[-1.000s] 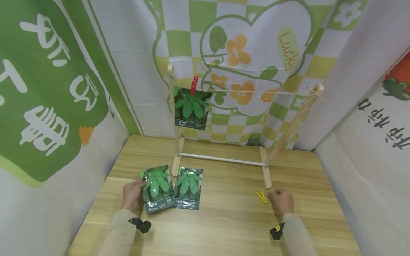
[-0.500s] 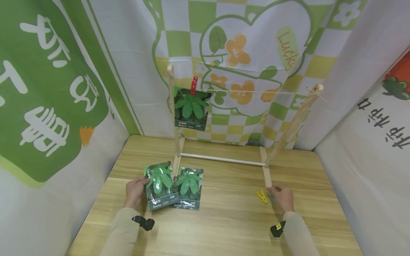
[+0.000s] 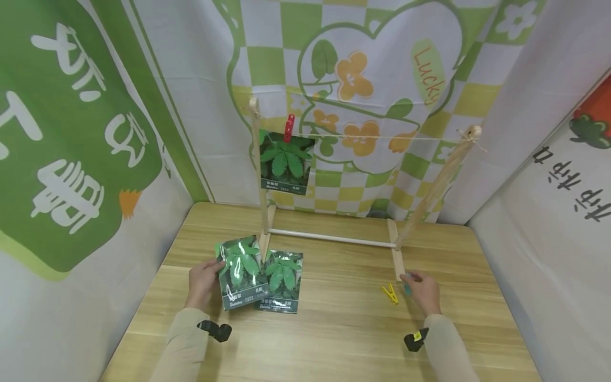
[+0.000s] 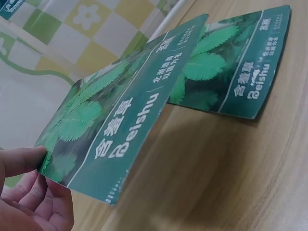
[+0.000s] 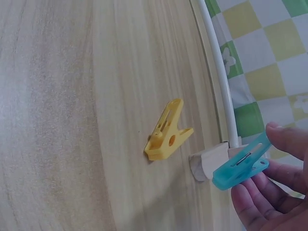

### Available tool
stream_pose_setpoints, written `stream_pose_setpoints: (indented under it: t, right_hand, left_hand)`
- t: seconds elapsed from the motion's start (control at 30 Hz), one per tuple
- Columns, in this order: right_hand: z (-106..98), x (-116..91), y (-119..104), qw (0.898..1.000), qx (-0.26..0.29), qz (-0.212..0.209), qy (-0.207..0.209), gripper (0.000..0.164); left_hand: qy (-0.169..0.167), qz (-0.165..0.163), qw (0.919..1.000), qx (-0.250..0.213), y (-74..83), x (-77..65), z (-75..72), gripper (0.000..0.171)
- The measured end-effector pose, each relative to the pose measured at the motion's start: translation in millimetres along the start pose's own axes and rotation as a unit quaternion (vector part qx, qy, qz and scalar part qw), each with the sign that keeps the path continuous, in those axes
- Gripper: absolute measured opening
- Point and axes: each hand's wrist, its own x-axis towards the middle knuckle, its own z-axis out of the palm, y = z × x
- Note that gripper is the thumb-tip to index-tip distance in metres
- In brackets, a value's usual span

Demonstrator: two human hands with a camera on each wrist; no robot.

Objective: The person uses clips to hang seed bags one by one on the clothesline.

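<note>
My left hand (image 3: 203, 281) pinches a green seed packet (image 3: 243, 271) by its left edge, thumb on the printed front. In the left wrist view the packet is tilted and raised above the wood. A second seed packet (image 3: 282, 281) lies on the table to its right, partly overlapped in the head view. My right hand (image 3: 422, 292) holds a teal clothespin (image 5: 242, 162) between thumb and fingers, near the stand's right foot. Left of that hand a yellow clothespin (image 5: 166, 132) lies on the table. A red clothespin (image 3: 289, 128) fixes a third packet (image 3: 285, 163) to the string.
A wooden stand (image 3: 434, 191) with a string (image 3: 372, 136) between its posts stands at the back of the table (image 3: 343, 339). A white rod (image 3: 334, 237) joins its feet. Printed curtains (image 3: 267, 63) hang behind and at both sides.
My left hand has raised the packet and shifted it slightly right and away from me. My right hand has lifted the teal clothespin and moved a little forward, away from the yellow one.
</note>
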Motion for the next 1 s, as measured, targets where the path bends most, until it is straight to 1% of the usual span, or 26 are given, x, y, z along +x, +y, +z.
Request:
stream_pose_setpoints:
  t: [0.2, 0.37, 0.6, 0.8, 1.0]
  right_hand:
    - [-4, 2, -5, 1.0, 0.011, 0.008, -0.007, 0.053]
    - [-8, 3, -11, 1.0, 0.015, 0.007, 0.004, 0.052]
    - [-12, 3, -18, 1.0, 0.023, 0.005, 0.008, 0.057]
    - [-14, 3, -23, 0.999, 0.034, 0.004, 0.01, 0.054]
    - [-19, 2, -29, 0.999, 0.034, -0.006, 0.014, 0.05]
  left_hand:
    - [-0.012, 0.004, 0.9995, -0.03, 7.6, -1.2, -0.2, 0.045]
    - [-0.019, 0.004, 0.9989, -0.044, 13.9, -3.6, 0.2, 0.045]
    - [-0.013, 0.004, 0.9992, -0.037, 22.7, -7.2, 0.3, 0.046]
    - [-0.014, 0.002, 0.999, -0.043, 28.5, -8.4, -1.1, 0.048]
    - [-0.018, 0.024, 0.9986, -0.045, 35.9, -5.5, -0.7, 0.045]
